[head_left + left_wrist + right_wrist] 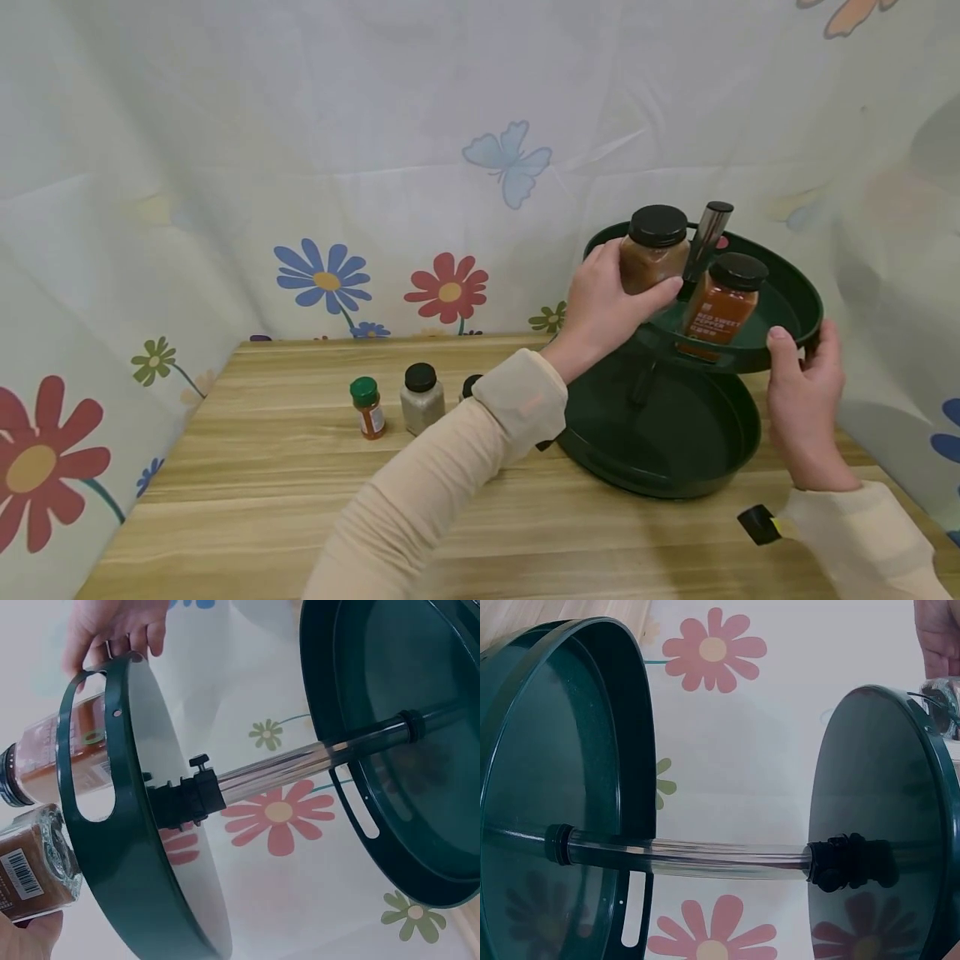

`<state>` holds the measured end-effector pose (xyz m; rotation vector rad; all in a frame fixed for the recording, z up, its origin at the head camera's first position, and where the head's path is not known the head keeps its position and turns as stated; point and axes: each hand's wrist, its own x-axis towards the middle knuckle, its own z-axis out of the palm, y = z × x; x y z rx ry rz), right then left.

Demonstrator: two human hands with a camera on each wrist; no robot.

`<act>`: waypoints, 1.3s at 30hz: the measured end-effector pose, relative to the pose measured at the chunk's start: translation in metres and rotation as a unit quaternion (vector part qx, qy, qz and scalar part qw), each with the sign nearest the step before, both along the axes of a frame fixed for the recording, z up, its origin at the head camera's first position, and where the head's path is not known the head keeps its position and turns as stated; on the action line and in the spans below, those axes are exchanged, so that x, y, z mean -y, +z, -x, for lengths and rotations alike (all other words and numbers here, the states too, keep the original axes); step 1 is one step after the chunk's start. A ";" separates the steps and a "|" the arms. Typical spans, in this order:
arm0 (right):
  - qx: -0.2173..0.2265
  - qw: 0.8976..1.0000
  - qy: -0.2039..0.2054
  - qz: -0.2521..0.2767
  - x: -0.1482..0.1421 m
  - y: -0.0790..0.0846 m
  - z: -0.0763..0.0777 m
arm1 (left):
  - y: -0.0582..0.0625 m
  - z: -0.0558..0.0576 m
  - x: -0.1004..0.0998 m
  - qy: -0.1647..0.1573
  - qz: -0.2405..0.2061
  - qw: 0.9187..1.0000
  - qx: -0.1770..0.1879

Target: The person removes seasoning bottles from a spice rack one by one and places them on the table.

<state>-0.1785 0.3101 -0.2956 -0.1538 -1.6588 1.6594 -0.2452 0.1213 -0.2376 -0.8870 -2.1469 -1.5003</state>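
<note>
My left hand [603,292] grips a square glass spice jar [651,260] with a black lid and brown contents. It holds the jar over the near left part of the dark green upper tray [791,292] of a two-tier rack; in the left wrist view the jar's base [64,855] is right by the tray rim. A red sweet pepper jar [718,315] with a black lid stands in this tray, beside the metal post [708,237]. My right hand [810,400] holds the tray's right rim, thumb on top, fingers around the outside.
The lower green tray [660,479] sits on the wooden table [285,492]. To its left stand a small green-lidded bottle [367,408], a black-lidded jar [422,402] and another black lid [470,385], partly hidden by my left sleeve. A flowered curtain [375,167] hangs behind.
</note>
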 end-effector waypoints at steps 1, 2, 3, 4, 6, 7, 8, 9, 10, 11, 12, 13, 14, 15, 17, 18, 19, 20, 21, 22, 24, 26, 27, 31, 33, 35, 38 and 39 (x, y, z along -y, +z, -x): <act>0.001 1.000 0.000 0.000 0.000 0.000 0.000 | 0.000 0.000 0.001 0.000 0.000 1.000 -0.001; 0.000 1.000 0.000 0.000 0.000 0.000 0.000 | -0.001 0.000 0.003 0.000 0.001 1.000 -0.002; -0.001 1.000 0.001 0.001 0.000 0.000 0.000 | -0.001 -0.001 0.004 -0.002 0.001 1.000 -0.003; -0.002 1.000 0.001 0.002 0.000 0.000 0.000 | -0.002 -0.001 0.006 -0.005 0.000 1.000 -0.003; -0.005 1.000 0.003 0.005 0.000 0.000 0.000 | -0.003 -0.001 0.009 -0.012 -0.003 1.000 -0.001; -0.007 1.000 0.004 0.008 0.000 0.001 0.000 | -0.004 -0.001 0.010 -0.016 -0.005 1.000 0.000; -0.008 1.000 0.005 0.009 0.000 0.001 0.000 | -0.005 0.000 0.012 -0.019 -0.008 1.000 0.001; -0.008 1.000 0.005 0.010 0.000 0.001 0.000 | -0.005 0.000 0.013 -0.022 -0.012 1.000 0.000; -0.008 1.000 0.006 0.009 0.000 0.000 0.000 | -0.006 0.000 0.015 -0.025 -0.016 1.000 0.000; -0.008 1.000 0.006 0.009 0.000 0.000 0.000 | -0.007 0.000 0.017 -0.027 -0.020 0.999 0.000; -0.008 1.000 0.005 0.008 0.000 0.000 0.000 | -0.007 0.001 0.018 -0.030 -0.025 0.999 -0.001; -0.007 1.000 0.005 0.007 0.000 0.000 0.000 | -0.008 0.001 0.020 -0.033 -0.029 0.999 0.000; -0.007 1.000 0.006 0.006 0.000 0.000 0.000 | -0.009 0.001 0.022 -0.035 -0.032 0.999 0.001; -0.006 1.000 0.005 0.004 0.000 -0.001 0.000 | -0.009 0.001 0.024 -0.037 -0.035 0.999 0.002; -0.005 1.000 0.003 0.002 0.000 -0.001 0.000 | -0.011 0.002 0.028 -0.040 -0.041 0.998 0.007; -0.004 1.000 0.003 0.001 0.000 -0.001 0.000 | -0.011 0.002 0.030 -0.041 -0.043 0.998 0.009; -0.004 1.000 0.002 0.001 0.000 -0.001 0.000 | -0.012 0.002 0.032 -0.043 -0.045 0.998 0.010; -0.003 1.000 0.001 0.001 0.000 -0.001 0.000 | -0.013 0.003 0.034 -0.044 -0.046 0.998 0.012; -0.003 1.000 0.000 0.001 0.000 -0.001 0.000 | -0.014 0.003 0.036 -0.045 -0.046 0.998 0.014; -0.001 1.000 -0.001 0.000 0.000 -0.001 0.000 | -0.015 0.003 0.038 -0.047 -0.046 0.998 0.017; 0.001 1.000 -0.003 0.001 0.000 -0.001 -0.001 | -0.017 0.002 0.042 -0.052 -0.043 0.997 0.026; 0.001 1.000 -0.003 0.001 0.000 -0.001 -0.001 | -0.019 0.002 0.046 -0.058 -0.041 0.997 0.035; 0.000 1.000 -0.004 0.001 0.000 -0.001 -0.001 | -0.020 0.002 0.048 -0.060 -0.040 0.997 0.039; 0.001 1.000 -0.004 0.002 -0.001 -0.001 0.000 | -0.024 0.001 0.055 -0.066 -0.037 0.996 0.049; 0.000 1.000 -0.004 0.004 0.000 -0.001 -0.001 | -0.026 0.000 0.058 -0.065 -0.034 0.996 0.053; 0.000 1.000 -0.006 0.007 0.000 -0.001 -0.001 | -0.027 -0.001 0.062 -0.068 -0.032 0.995 0.059; 0.002 1.000 -0.009 0.008 0.001 -0.001 -0.001 | -0.030 -0.002 0.067 -0.074 -0.026 0.995 0.064; 0.005 1.000 -0.010 0.007 0.001 -0.001 -0.001 | -0.031 -0.002 0.069 -0.076 -0.025 0.995 0.065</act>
